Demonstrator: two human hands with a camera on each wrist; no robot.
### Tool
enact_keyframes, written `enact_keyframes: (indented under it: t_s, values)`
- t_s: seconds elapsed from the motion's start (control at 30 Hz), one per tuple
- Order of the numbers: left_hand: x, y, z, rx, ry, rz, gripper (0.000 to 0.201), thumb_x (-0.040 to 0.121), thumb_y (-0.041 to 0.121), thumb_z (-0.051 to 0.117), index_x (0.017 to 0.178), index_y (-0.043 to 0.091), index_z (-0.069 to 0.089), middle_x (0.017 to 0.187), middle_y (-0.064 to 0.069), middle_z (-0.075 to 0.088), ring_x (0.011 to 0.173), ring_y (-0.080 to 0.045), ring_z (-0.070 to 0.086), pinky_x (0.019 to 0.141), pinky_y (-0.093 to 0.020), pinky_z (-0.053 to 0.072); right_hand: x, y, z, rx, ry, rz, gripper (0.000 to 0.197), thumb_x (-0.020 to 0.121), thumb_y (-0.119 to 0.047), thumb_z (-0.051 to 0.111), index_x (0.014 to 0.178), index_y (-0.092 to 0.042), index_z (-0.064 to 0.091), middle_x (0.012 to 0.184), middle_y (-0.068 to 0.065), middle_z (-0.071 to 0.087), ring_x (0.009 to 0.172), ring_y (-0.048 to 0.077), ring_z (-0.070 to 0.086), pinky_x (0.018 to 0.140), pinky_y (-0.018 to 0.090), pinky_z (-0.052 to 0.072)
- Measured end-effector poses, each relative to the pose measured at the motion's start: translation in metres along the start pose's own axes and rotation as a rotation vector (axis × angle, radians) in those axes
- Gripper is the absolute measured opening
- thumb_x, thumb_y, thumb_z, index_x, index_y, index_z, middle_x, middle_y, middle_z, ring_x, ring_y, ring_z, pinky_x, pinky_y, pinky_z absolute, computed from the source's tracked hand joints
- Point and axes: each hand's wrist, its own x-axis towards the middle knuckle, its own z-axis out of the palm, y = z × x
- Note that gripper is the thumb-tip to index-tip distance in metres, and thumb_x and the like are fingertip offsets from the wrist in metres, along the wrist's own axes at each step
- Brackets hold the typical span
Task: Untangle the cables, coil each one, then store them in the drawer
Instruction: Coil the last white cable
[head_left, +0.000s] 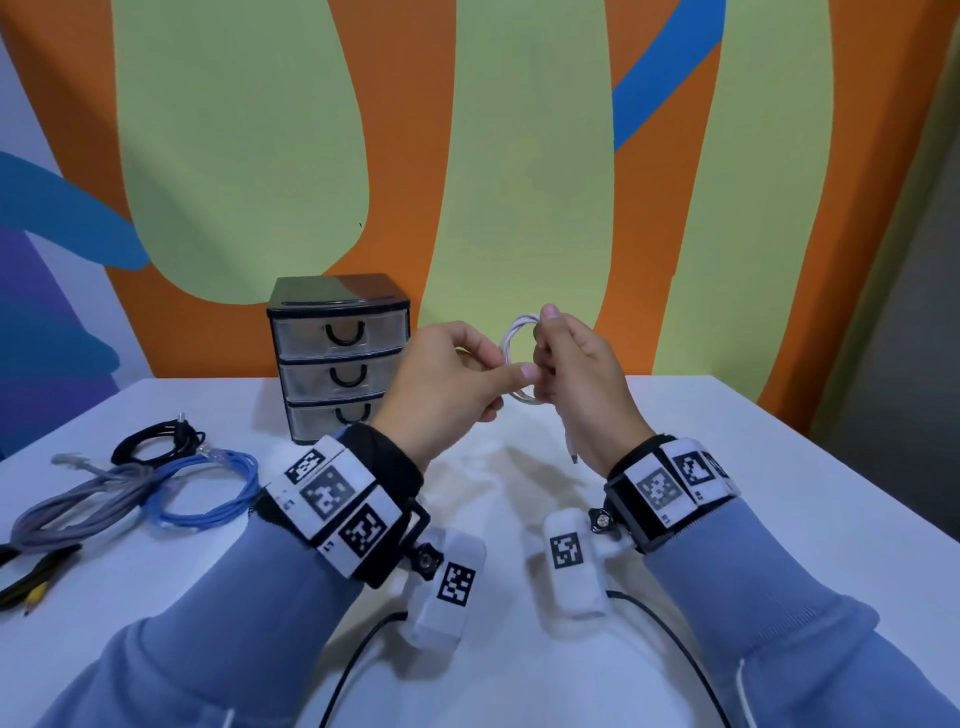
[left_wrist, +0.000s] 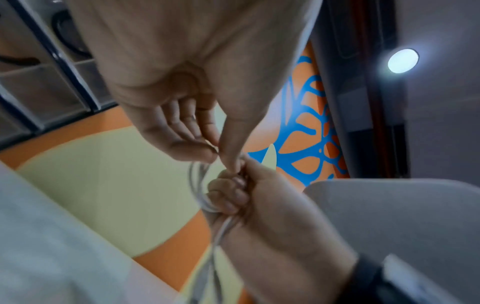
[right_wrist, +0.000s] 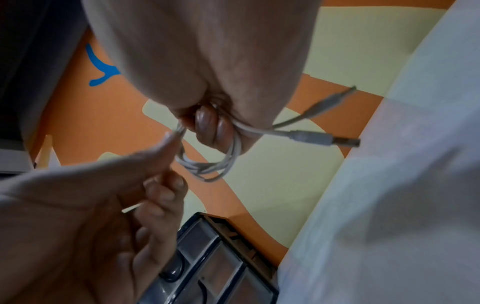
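A white USB cable (head_left: 511, 338) is wound into a small coil in the air between my hands, above the white table (head_left: 779, 519). My right hand (head_left: 545, 343) grips the coil's right side, fingers curled around the strands (right_wrist: 207, 166). Two plug ends (right_wrist: 327, 140) stick out below that hand. My left hand (head_left: 506, 379) pinches the coil's left side (left_wrist: 197, 185) between thumb and forefinger. Behind the left hand stands a small black-framed drawer unit (head_left: 337, 358) with three clear drawers, all closed.
On the table's left side lie a coiled black cable (head_left: 156, 447), a looped blue network cable (head_left: 208, 488) and a grey cable (head_left: 78, 493). A black lead with a yellow plug (head_left: 31, 582) lies at the left edge. A colourful wall stands behind the table.
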Motion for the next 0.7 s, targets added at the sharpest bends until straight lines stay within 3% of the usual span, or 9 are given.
enact_keyframes:
  t_s: [0.17,0.27,0.43,0.53,0.6,0.7]
  values:
    - [0.0,-0.003,-0.001,0.176,0.127,0.124,0.027,0.081,0.024,0.091,0.078,0.009,0.069,0.06,-0.005,0.072,0.06,-0.028,0.072,0.069,-0.049,0.065,-0.001,-0.004,0.005,0.077,-0.022,0.018,0.04,0.113,-0.034,0.043,0.076,-0.019,0.041,0.06,-0.012,0.031,0.053,0.012,0.028,0.05,0.021,0.027]
    - [0.0,-0.002,-0.003,0.258,0.178,0.128,0.016,0.079,0.018,0.081,0.07,0.013,0.069,0.057,-0.002,0.071,0.061,-0.026,0.073,0.07,-0.049,0.064,-0.003,-0.003,0.008,0.038,-0.06,-0.009,0.038,0.113,-0.033,0.043,0.078,-0.018,0.04,0.06,-0.012,0.032,0.053,0.012,0.028,0.051,0.023,0.027]
    - [-0.005,0.006,-0.005,0.304,0.17,0.101,0.02,0.069,0.032,0.071,0.068,0.013,0.066,0.059,-0.001,0.072,0.071,-0.028,0.075,0.072,-0.05,0.064,-0.005,-0.007,0.004,-0.208,-0.09,-0.174,0.042,0.113,-0.039,0.043,0.077,-0.015,0.042,0.065,-0.008,0.032,0.06,0.016,0.029,0.058,0.034,0.028]
    - [-0.006,0.011,-0.01,0.361,0.067,0.089,0.012,0.077,0.02,0.073,0.075,0.009,0.07,0.06,-0.001,0.075,0.066,-0.023,0.077,0.073,-0.047,0.066,-0.004,-0.011,-0.003,-0.422,-0.059,-0.266,0.049,0.112,-0.04,0.044,0.081,-0.003,0.044,0.064,-0.011,0.032,0.06,0.012,0.029,0.057,0.029,0.027]
    - [-0.004,0.015,-0.016,0.372,0.033,0.08,0.01,0.08,0.018,0.075,0.074,0.01,0.074,0.063,-0.002,0.076,0.062,-0.019,0.074,0.066,-0.041,0.066,-0.003,-0.011,-0.008,-0.464,-0.042,-0.273,0.05,0.112,-0.041,0.045,0.084,0.001,0.048,0.059,-0.013,0.032,0.056,0.009,0.028,0.053,0.026,0.024]
    - [-0.003,0.019,-0.02,0.385,-0.008,0.032,0.021,0.084,0.022,0.073,0.066,0.012,0.077,0.062,0.001,0.074,0.055,-0.019,0.059,0.052,-0.03,0.047,-0.003,-0.011,-0.008,-0.506,-0.016,-0.295,0.05,0.112,-0.041,0.045,0.083,0.0,0.05,0.06,-0.012,0.032,0.057,0.01,0.028,0.053,0.026,0.023]
